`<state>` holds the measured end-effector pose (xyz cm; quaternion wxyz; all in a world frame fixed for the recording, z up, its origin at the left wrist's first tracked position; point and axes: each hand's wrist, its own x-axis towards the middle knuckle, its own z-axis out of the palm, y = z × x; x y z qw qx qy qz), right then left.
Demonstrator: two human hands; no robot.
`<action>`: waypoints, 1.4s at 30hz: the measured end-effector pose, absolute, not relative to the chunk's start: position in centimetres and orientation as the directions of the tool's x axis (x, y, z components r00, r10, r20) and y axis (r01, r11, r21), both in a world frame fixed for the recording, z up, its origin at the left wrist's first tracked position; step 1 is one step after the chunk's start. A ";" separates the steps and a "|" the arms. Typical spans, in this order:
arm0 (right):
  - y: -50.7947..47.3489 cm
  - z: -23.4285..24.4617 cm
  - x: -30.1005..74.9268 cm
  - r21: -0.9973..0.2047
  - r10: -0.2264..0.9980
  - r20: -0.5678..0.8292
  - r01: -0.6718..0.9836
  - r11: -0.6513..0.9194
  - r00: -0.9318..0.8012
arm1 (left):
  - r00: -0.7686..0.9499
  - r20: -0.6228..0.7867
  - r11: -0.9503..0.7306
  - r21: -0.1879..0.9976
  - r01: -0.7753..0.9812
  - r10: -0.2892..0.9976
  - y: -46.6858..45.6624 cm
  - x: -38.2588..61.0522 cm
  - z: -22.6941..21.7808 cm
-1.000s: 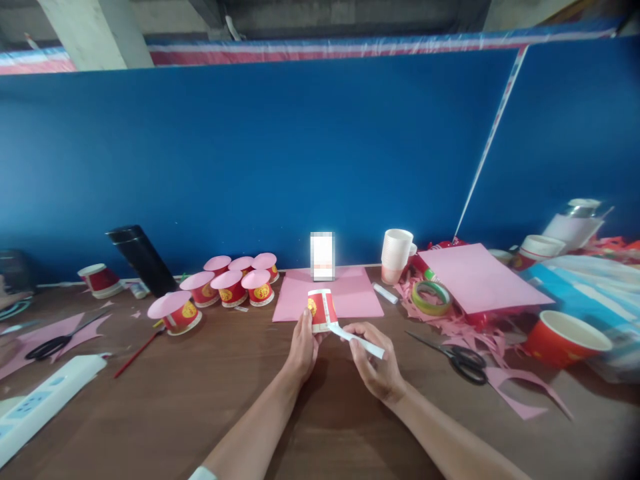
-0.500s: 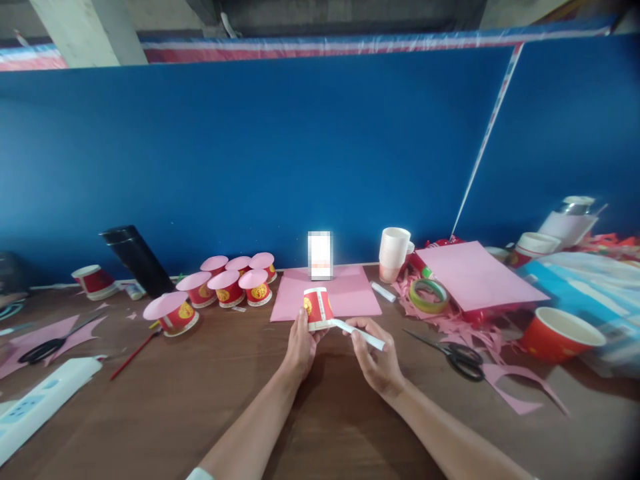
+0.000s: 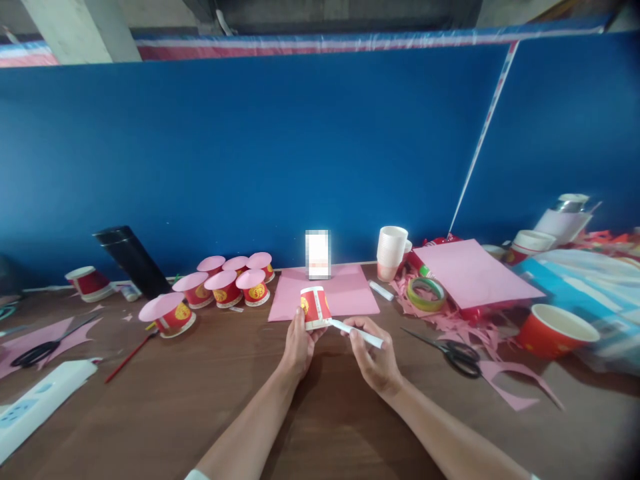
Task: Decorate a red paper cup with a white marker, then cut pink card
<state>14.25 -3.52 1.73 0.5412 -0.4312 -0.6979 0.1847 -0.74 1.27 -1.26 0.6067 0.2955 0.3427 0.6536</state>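
My left hand (image 3: 300, 347) is closed round an upside-down red paper cup (image 3: 311, 308) with a gold emblem and a white seam stripe. Pinched in my right hand (image 3: 374, 359) is a slim white pen-like tube (image 3: 364, 333); its exact kind is not clear. The tube's narrow tip is at the cup's lower right rim. Behind the cup lies a pink paper sheet (image 3: 350, 291) on the table, and a small bright blurred rectangle (image 3: 318, 253) stands at its far edge. A short white tube (image 3: 381, 291) rests beside the sheet.
At left stand several upturned red cups (image 3: 225, 293) topped with pink discs, a black bottle (image 3: 133, 261), a red brush (image 3: 131, 357) and a power strip (image 3: 45, 400). To the right are stacked cups (image 3: 391, 253), green tape (image 3: 425, 295), scissors (image 3: 461, 358), pink scraps and an orange-red cup (image 3: 555, 333).
The view has shifted slightly to the right. Both hands keep their holds, and the tube's tip stays at the cup's rim.
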 end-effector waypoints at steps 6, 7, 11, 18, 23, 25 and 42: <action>-3.5 1.8 14.2 -0.747 0.810 0.584 0.355 0.562 -0.052 | -0.089 -0.013 -0.041 0.817 -0.575 0.996 1.1 -0.7 -1.2; -3.5 1.8 14.2 -0.765 0.815 0.578 0.321 0.559 -0.043 | -0.089 -0.019 -0.036 0.816 -0.577 0.996 1.1 -0.7 -1.2; -3.4 1.6 14.1 -0.808 0.825 0.564 0.220 0.546 0.025 | -0.073 -0.038 -0.014 0.800 -0.599 0.997 1.1 -0.8 -1.1; -3.3 1.7 14.0 -0.802 0.827 0.562 0.240 0.547 -0.005 | -0.033 -0.008 -0.014 0.805 -0.593 0.999 0.8 -0.6 -0.8; -3.4 2.0 14.1 -0.784 0.824 0.566 0.286 0.550 -0.034 | -0.013 0.016 -0.021 0.813 -0.581 1.000 0.8 -0.7 -0.9; -3.4 2.0 14.1 -0.782 0.825 0.565 0.296 0.549 -0.037 | -0.014 0.017 -0.022 0.817 -0.577 1.000 0.8 -0.8 -1.0; -3.3 1.8 14.0 -0.839 0.859 0.511 0.203 0.505 -0.025 | -0.055 -0.018 -0.017 0.814 -0.581 0.998 0.9 -0.7 -1.0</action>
